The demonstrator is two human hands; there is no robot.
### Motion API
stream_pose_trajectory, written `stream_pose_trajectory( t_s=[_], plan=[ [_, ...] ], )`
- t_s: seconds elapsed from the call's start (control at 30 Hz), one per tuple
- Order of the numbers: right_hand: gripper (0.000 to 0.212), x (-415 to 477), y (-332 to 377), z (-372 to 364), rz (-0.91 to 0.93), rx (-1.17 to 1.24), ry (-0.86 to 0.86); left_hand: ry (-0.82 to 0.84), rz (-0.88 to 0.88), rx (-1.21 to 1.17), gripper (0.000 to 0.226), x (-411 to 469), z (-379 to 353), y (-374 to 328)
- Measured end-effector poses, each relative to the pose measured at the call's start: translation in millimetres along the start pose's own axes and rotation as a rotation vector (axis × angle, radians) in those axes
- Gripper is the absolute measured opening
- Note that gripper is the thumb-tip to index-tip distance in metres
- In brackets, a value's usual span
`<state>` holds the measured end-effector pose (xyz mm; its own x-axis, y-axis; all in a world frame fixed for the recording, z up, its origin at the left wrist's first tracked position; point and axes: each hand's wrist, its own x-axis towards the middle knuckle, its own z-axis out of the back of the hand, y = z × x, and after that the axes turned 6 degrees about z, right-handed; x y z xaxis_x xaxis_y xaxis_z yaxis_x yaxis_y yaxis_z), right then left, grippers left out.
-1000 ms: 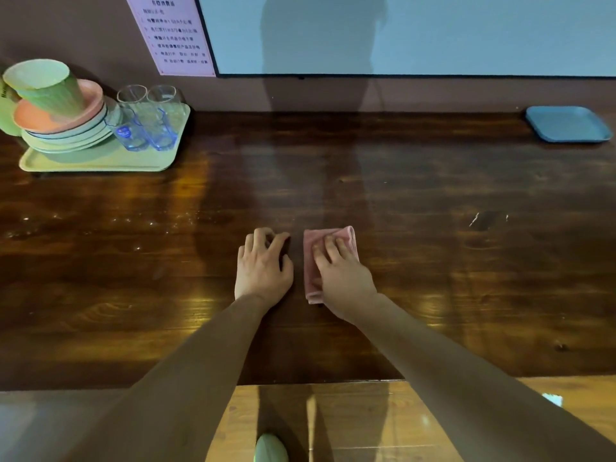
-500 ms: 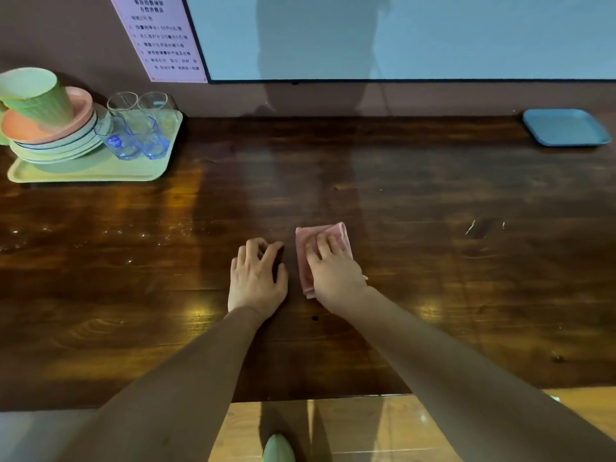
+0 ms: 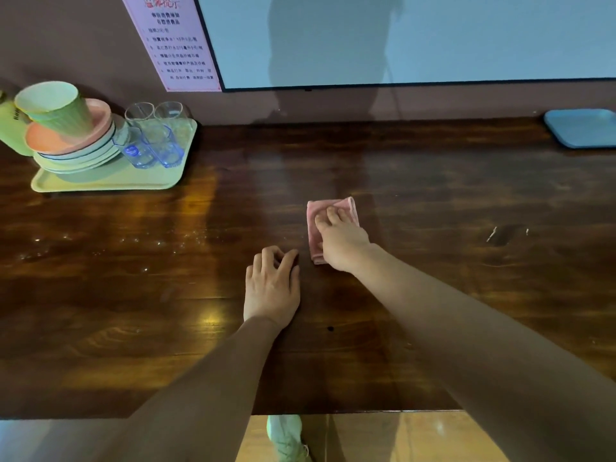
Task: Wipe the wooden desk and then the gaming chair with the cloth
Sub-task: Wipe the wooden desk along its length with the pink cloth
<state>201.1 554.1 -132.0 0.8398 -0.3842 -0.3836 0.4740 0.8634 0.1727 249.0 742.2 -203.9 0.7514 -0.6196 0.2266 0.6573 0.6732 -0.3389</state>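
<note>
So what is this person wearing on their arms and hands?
Snug, plain brown long sleeves cover both arms; the left sleeve and right sleeve end at the wrists. The left hand and right hand are bare: no gloves, rings or watch show.

Glossy dark wood pretty much everywhere, soft cloth in the middle

The wooden desk (image 3: 433, 295) is varnished and really shiny, grain showing, with pale scuffs at 3 o'clock and dusty specks at 9 o'clock. The pink cloth (image 3: 349, 208) near the centre looks soft and matt, like microfibre. At 10 o'clock there's a smooth matt green plastic tray (image 3: 110, 181) with plastic-looking plates (image 3: 83, 155), a ribbed green cup (image 3: 56, 106) and clear drinking glasses (image 3: 166, 141). There's a matt blue tray (image 3: 583, 128) at 2 o'clock, a pink printed notice (image 3: 176, 45) at 11 and a glossy floor (image 3: 400, 435) at 6.
</note>
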Motion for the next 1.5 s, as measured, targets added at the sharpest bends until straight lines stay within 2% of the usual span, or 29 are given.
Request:
stream_pose_trajectory(
  t_s=[0.23,0.47,0.6,0.8,0.9,1.0,1.17,1.27,1.37,1.5],
  plan=[
    [0.103,-29.2,1.9,-33.6,0.042,-0.075,-0.037,0.012,-0.111,0.107,0.038,-1.0,-4.5,-2.8],
    [0.091,10.1,-1.1,-8.3,0.007,-0.042,-0.041,0.033,-0.073,0.067,0.033,0.4,-5.4,1.2],
    [0.096,-8.7,1.0,-9.8,0.007,0.015,-0.022,0.047,-0.072,0.079,0.035,0.1,1.0,-2.1],
    [0.105,-27.0,-1.7,-27.3,0.058,-0.064,-0.018,0.109,-0.221,0.205,0.029,30.3,10.9,-10.4],
    [0.115,-8.0,-3.8,-19.3,0.067,-0.074,-0.014,0.137,-0.237,0.222,0.047,53.1,9.9,-7.5],
    [0.114,19.8,-8.2,-4.5,0.055,-0.075,-0.024,0.142,-0.179,0.194,0.068,62.8,2.6,-4.6],
    [0.106,38.1,-13.4,16.3,0.033,0.033,0.041,0.206,-0.174,0.241,0.079,65.9,1.6,-6.7],
    [0.109,22.8,-12.4,5.3,0.039,0.008,0.034,0.251,-0.141,0.248,0.074,69.8,4.6,-9.4],
    [0.11,5.9,-11.0,-13.2,0.056,-0.027,0.0,0.278,-0.076,0.135,0.063,93.9,6.0,-9.8],
    [0.114,13.2,-14.8,-14.4,0.058,-0.035,-0.01,0.3,-0.109,0.081,0.049,132.8,3.6,-10.5]
  ],
)
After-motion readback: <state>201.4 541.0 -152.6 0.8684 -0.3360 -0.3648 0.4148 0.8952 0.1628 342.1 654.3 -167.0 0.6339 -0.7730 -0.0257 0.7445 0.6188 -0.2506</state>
